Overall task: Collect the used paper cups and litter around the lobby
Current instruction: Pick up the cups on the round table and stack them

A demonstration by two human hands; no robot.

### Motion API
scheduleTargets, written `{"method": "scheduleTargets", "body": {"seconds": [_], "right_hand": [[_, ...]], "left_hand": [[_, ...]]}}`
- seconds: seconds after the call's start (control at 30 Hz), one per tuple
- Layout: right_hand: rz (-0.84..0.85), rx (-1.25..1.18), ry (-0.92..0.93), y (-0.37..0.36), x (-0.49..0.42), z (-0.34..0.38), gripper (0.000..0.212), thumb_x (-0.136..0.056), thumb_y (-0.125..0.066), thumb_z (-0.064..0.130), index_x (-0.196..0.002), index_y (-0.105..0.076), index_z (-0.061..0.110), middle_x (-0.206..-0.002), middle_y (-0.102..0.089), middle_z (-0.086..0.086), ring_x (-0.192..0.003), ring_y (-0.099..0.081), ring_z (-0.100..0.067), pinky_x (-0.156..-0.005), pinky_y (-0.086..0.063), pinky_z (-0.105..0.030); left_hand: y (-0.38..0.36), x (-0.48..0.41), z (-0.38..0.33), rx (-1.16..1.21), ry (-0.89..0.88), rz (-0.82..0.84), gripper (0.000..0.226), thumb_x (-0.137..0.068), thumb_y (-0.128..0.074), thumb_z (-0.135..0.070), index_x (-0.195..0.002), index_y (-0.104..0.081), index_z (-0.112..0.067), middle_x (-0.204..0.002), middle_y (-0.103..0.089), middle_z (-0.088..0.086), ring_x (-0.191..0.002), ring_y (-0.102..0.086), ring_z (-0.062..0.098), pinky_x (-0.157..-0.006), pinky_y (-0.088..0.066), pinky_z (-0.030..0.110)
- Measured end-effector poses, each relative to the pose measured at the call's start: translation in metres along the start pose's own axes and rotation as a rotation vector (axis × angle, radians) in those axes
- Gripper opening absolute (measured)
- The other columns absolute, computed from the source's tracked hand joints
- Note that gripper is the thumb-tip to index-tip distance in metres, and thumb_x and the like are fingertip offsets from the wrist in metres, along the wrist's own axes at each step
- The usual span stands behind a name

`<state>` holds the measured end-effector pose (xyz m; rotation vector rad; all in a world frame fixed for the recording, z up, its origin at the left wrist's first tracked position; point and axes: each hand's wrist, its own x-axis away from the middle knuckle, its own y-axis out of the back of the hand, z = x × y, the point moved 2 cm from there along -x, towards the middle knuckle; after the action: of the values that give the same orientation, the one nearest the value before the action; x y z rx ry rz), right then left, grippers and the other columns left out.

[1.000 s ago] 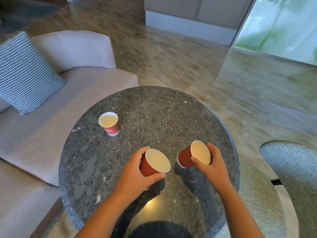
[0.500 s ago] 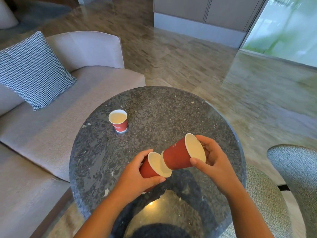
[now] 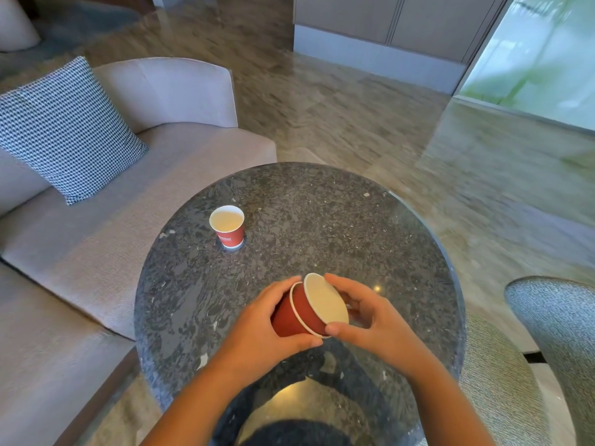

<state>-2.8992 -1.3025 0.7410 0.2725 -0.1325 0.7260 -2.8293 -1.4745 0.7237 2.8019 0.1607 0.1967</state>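
Two red paper cups are nested one inside the other and tilted, held above the near part of the round dark stone table [image 3: 354, 220]. My left hand [image 3: 260, 336] grips the outer cup [image 3: 285, 320] round its side. My right hand [image 3: 370, 320] holds the inner cup [image 3: 325, 300] at its white rim, thumb below and fingers behind. A third red paper cup [image 3: 227, 226] stands upright and alone on the table's left side, its white inside showing.
A beige sofa [image 3: 96, 239] with a checked cushion [image 3: 64, 127] curves round the table's left. A speckled grey seat [image 3: 557, 333] lies at the right. Polished marble floor [image 3: 354, 117] stretches beyond, up to a wall base and a glass door.
My right hand has pushed its cup down into the cup held by my left hand, so the two are now nested. The third cup has stayed in place.
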Motion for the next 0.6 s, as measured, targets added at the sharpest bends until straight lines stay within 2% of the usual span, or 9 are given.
{"method": "scheduleTargets", "body": {"seconds": [0.13,0.27,0.4,0.6], "right_hand": [[0.025,0.010,-0.025,-0.005,-0.001,-0.001,0.071,-0.066,-0.072,0.033,-0.130,-0.043,0.022,-0.124,-0.057,0.004,-0.113,-0.055,-0.008,-0.100,-0.044,-0.038],[0.044,-0.014,-0.040,-0.008,-0.004,-0.001,0.066,-0.069,-0.070,0.028,-0.130,-0.044,0.021,-0.126,-0.056,0.003,-0.115,-0.054,-0.008,-0.099,-0.045,-0.037],[0.069,-0.022,-0.052,-0.017,-0.011,0.002,0.063,-0.069,-0.070,0.028,-0.127,-0.046,0.024,-0.126,-0.056,0.004,-0.114,-0.055,-0.008,-0.099,-0.045,-0.036],[0.113,0.008,-0.052,-0.041,-0.026,0.008,0.063,-0.068,-0.069,0.031,-0.127,-0.046,0.025,-0.123,-0.059,0.004,-0.111,-0.057,-0.009,-0.098,-0.046,-0.036]], "left_hand": [[0.001,0.001,0.000,-0.015,-0.002,0.009,0.073,-0.059,-0.086,-0.029,-0.111,-0.042,-0.055,-0.120,-0.049,-0.028,-0.107,-0.044,-0.017,-0.086,-0.041,0.011],[0.003,0.001,-0.001,-0.049,-0.004,0.010,0.076,-0.060,-0.084,-0.033,-0.113,-0.037,-0.060,-0.123,-0.044,-0.031,-0.112,-0.041,-0.015,-0.086,-0.038,0.009],[0.010,0.004,0.002,-0.044,-0.010,-0.025,0.075,-0.059,-0.085,-0.034,-0.112,-0.038,-0.059,-0.121,-0.045,-0.033,-0.111,-0.041,-0.018,-0.083,-0.036,0.001],[0.033,0.013,0.016,-0.013,0.008,-0.098,0.075,-0.058,-0.085,-0.038,-0.114,-0.039,-0.057,-0.122,-0.047,-0.031,-0.110,-0.043,-0.016,-0.087,-0.039,0.009]]}}
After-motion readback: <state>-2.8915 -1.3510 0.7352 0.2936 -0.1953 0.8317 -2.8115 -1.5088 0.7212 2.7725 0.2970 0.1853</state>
